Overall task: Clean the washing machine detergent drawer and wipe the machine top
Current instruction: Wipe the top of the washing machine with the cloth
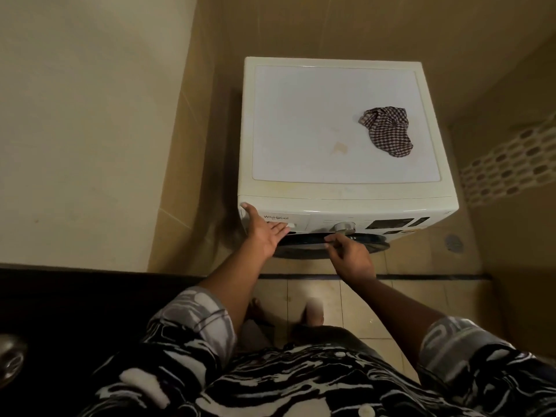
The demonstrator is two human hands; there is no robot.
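Standing over the white washing machine in a tiled corner, I reach both hands toward its front panel. My left hand lies flat against the detergent drawer, at 7 o'clock of the machine as I look down on it. The fingers are straight and spread, the fingertips are on the drawer's pale grip below the brand name, and the thumb points up toward the machine's corner. It holds nothing, and the drawer sits flush with the panel. My right hand hangs at 6 o'clock, just below the silver dial and in front of the dark round door. Its fingers are loosely curled and hold nothing (I cannot tell whether they touch the door rim). To the right of the dial is a dark display.

On the machine top, a crumpled checked cloth lies at 3 o'clock, well apart from both hands. A faint tan stain marks the surface just toward 6 o'clock of its centre. On the tiled floor, a round drain sits at 3 o'clock of the machine's front. My black-and-white patterned shirt fills the lower edge.
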